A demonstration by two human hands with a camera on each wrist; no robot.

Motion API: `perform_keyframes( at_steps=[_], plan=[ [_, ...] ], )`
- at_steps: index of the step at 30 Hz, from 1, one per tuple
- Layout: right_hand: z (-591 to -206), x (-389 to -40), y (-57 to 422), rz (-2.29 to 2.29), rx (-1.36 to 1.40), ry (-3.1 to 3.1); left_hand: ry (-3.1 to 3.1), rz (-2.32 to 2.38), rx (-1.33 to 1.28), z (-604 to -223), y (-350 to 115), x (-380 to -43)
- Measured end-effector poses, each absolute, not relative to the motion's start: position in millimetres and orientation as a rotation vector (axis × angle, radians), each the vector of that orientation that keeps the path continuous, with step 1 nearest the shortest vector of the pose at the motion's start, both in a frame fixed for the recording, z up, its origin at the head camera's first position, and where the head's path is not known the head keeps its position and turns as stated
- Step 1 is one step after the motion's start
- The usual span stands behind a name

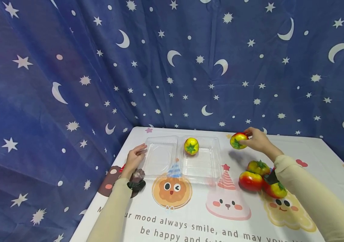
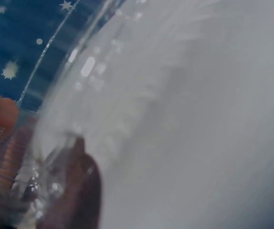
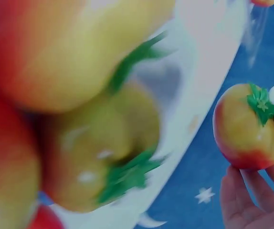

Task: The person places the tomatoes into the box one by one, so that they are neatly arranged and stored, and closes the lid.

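Note:
A clear plastic clamshell box (image 1: pixel 200 173) lies opened flat, and one red-and-yellow toy tomato (image 1: pixel 191 146) with a green leaf top sits in its right half. My left hand (image 1: pixel 134 159) holds the left rim of the box; in the left wrist view, its fingers (image 2: pixel 1 112) show beside the blurred clear plastic. My right hand (image 1: pixel 258 140) grips another toy tomato (image 1: pixel 237 141), raised to the right of the box. The right wrist view shows this tomato (image 3: pixel 249 129) between thumb and fingers, leaf top toward the thumb.
Several more toy tomatoes (image 1: pixel 251 180) sit clustered below my right hand, close to the right wrist. A white tablecloth (image 1: pixel 172 225) with cartoon prints and lettering covers the table. Behind it hangs a blue curtain (image 1: pixel 190 90) with stars and moons.

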State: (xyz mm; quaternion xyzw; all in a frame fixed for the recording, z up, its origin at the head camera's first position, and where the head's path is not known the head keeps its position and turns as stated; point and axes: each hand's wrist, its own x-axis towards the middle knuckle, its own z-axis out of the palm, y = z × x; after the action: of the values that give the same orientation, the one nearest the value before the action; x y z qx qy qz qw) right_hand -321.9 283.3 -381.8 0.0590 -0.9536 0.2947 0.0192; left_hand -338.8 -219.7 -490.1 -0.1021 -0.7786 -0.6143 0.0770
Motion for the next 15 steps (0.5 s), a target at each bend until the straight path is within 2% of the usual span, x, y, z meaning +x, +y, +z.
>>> perform_keyframes(
  at_steps=[10, 15],
  plan=[
    [-370.6, -334.2, 237.4, 0.971, 0.262, -2.935, -2.316, -1.837, -0.332, -494.3, -222.3, -341.1],
    [-374.9, -339.8, 222.8, 1.05, 0.327, -2.943, -2.293, -1.825, -0.3, -510.5, -223.6, -353.0]
  ],
)
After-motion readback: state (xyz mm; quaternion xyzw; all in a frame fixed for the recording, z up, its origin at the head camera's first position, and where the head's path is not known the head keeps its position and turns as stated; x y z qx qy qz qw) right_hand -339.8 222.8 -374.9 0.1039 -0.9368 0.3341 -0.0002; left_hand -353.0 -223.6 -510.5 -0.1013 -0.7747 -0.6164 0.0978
